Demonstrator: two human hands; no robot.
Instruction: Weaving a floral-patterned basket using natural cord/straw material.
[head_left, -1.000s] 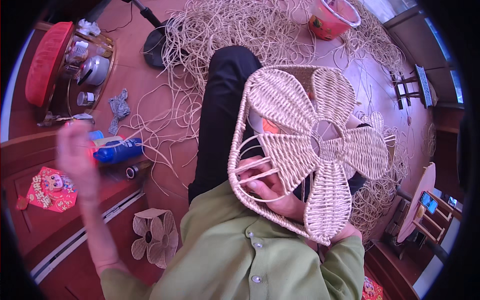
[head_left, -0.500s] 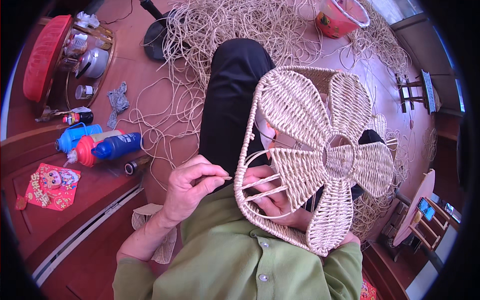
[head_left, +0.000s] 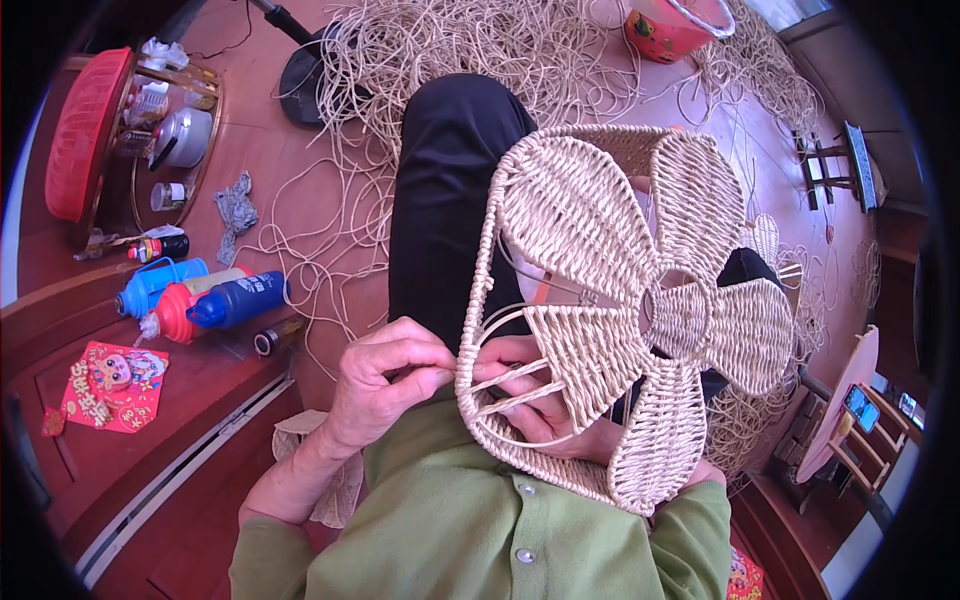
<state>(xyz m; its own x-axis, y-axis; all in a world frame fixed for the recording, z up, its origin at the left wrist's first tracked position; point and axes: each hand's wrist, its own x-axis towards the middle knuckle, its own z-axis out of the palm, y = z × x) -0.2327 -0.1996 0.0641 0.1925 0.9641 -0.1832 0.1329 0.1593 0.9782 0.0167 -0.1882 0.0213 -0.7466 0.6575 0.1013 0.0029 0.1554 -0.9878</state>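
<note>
Flower-petalled woven basket (head_left: 580,215) sits over my lap (head_left: 445,230), likely light and springy, best held by its rim (head_left: 476,300); left hand (head_left: 385,385) pinches, fingertips together, beside it; right hand's (head_left: 540,404) grip I cannot tell.

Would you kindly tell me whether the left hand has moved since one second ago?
Yes: judged against the dark blue bottle, the left hand has gone rightward, from the bottle's left to its right, beside the woven piece.

We see tan woven basket (head_left: 575,215), ribbed weave, flower-petal pattern; olive-green shirt (head_left: 440,510); black trousers (head_left: 445,200); far, tan cord pile (head_left: 430,70); left, dark-blue bottle (head_left: 240,300), red openwork tub (head_left: 85,140).
</note>
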